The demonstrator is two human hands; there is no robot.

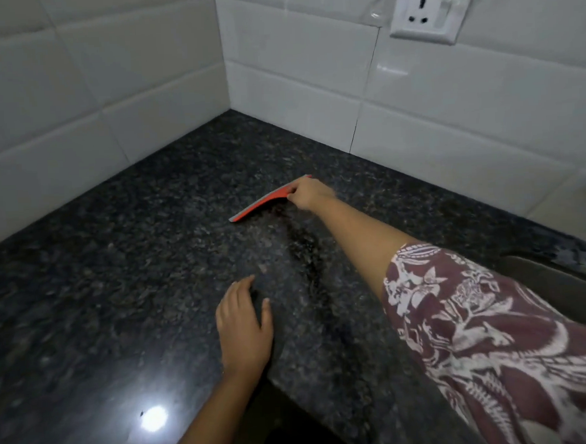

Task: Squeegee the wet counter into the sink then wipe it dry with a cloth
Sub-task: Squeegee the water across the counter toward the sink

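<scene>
left hand (244, 328) lay flat, fingers released, on granite counter (119, 263) | right hand (309, 192) gripped orange squeegee (267, 199) near corner | sink (562, 277) probably right | best: blade flat, steady pull sinkward

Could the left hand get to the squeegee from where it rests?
Probably yes. The left hand lies flat on the counter, with bare granite between it and the squeegee, though the right hand already grips it.
</scene>
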